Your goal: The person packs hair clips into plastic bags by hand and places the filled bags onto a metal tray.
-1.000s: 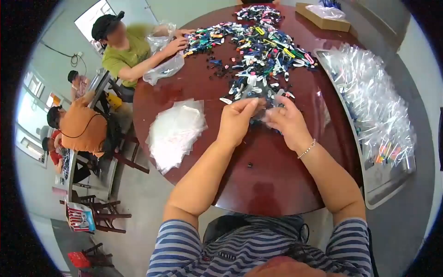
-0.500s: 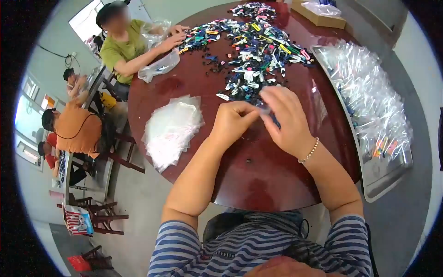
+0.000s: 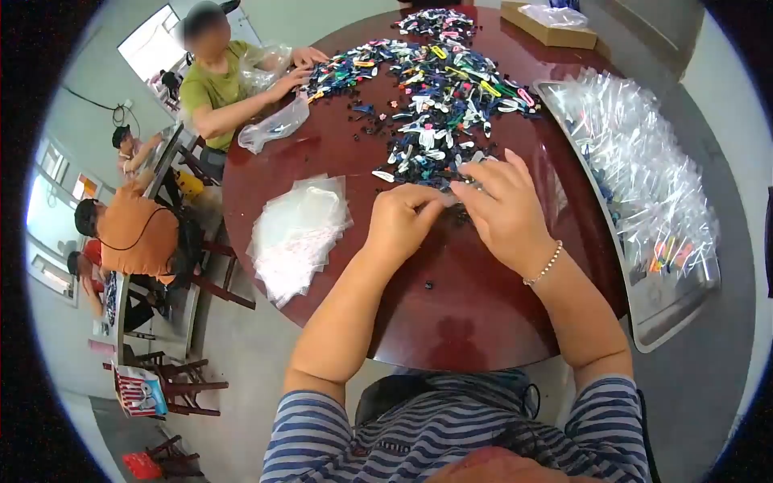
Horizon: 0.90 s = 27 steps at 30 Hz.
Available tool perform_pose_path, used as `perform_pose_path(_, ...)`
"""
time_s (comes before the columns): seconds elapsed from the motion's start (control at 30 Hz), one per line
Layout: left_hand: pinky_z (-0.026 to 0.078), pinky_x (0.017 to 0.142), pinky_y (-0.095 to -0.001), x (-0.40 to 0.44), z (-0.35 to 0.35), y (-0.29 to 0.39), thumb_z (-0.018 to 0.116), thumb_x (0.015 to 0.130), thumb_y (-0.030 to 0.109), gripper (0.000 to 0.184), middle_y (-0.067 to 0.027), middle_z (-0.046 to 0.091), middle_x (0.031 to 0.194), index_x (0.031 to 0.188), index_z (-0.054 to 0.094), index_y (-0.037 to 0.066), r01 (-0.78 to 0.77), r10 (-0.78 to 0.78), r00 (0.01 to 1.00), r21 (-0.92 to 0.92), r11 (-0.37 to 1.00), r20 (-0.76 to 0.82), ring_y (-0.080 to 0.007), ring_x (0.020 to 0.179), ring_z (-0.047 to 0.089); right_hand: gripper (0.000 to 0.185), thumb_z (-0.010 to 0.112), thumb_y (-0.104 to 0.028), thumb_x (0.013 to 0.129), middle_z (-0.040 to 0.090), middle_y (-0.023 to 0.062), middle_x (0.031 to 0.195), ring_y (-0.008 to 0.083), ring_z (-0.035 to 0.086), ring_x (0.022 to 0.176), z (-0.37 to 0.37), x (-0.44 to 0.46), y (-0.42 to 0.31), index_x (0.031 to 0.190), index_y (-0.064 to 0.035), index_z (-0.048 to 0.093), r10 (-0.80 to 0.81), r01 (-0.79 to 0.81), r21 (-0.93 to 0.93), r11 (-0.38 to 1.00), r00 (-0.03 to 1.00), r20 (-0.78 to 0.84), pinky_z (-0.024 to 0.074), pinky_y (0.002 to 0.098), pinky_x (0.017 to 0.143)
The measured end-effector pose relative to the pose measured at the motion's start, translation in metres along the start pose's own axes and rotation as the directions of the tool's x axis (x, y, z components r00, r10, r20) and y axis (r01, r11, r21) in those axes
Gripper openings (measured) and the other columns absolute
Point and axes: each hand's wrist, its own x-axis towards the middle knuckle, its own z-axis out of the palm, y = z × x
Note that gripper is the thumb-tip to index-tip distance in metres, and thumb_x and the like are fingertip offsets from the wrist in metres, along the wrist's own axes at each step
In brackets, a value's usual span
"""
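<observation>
My left hand (image 3: 400, 221) is closed, thumb and forefinger pinching the edge of a small clear plastic bag (image 3: 449, 199). My right hand (image 3: 507, 213) meets it from the other side, with its thumb and forefinger together at the bag and the remaining fingers raised. Most of the bag is hidden by my fingers. Just beyond both hands lies a large heap of small hair clips (image 3: 435, 137) in black, white, blue, yellow and pink. Left of my left forearm is a fanned stack of flat clear bags (image 3: 302, 233).
A metal tray (image 3: 672, 322) piled with filled clear bags (image 3: 644, 161) lies at the right. A cardboard box (image 3: 547, 28) stands at the far edge. Across the dark red table (image 3: 451, 322), a person in green (image 3: 213, 88) handles clips. Other people sit at the left.
My hands stay together at the bag; the right fingers have shifted and lifted slightly. The view has moved a little. The person in green has drawn their hands slightly back at the heap.
</observation>
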Motion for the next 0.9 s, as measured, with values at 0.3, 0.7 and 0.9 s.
perform_pose_path(0.3, 0.052, 0.065, -0.0315, -0.002, -0.002, 0.000, 0.071, 0.076, 0.007, 0.007, -0.0123, 0.069, 0.079, 0.080, 0.070, 0.001, -0.035, 0.047, 0.995, 0.136, 0.990, -0.091, -0.0234, 0.072, 0.068, 0.020, 0.066, -0.005, 0.074, 0.063, 0.0072, 0.095, 0.0235, 0.059, 0.091, 0.009, -0.006, -0.004, 0.095, -0.0032, 0.063, -0.062, 0.060, 0.031, 0.998, 0.996, 0.062, 0.0400, 0.0471, 0.097)
perform_pose_path(0.7, 0.051, 0.077, -0.0366, 0.001, 0.002, -0.007, 0.068, 0.076, 0.007, 0.016, -0.0132, 0.068, 0.091, 0.091, 0.067, 0.002, -0.134, 0.134, 0.991, 0.086, 0.987, 0.000, -0.0300, 0.086, 0.064, 0.020, 0.067, -0.008, 0.078, 0.064, 0.0068, 0.096, 0.0238, 0.061, 0.092, 0.011, -0.008, 0.004, 0.097, -0.0059, 0.061, -0.002, -0.012, 0.117, 0.993, 0.993, 0.116, 0.0336, 0.0501, 0.102)
perform_pose_path(0.9, 0.050, 0.084, -0.0347, 0.001, 0.001, -0.009, 0.065, 0.077, -0.001, 0.024, -0.0144, 0.068, 0.099, 0.101, 0.067, 0.001, -0.022, 0.020, 0.993, 0.013, 1.000, 0.113, -0.0279, 0.094, 0.065, 0.020, 0.064, -0.010, 0.082, 0.065, 0.0074, 0.100, 0.0233, 0.062, 0.095, 0.013, -0.011, -0.002, 0.101, -0.0067, 0.061, 0.056, -0.110, 0.205, 0.973, 0.966, 0.251, 0.0323, 0.0509, 0.102)
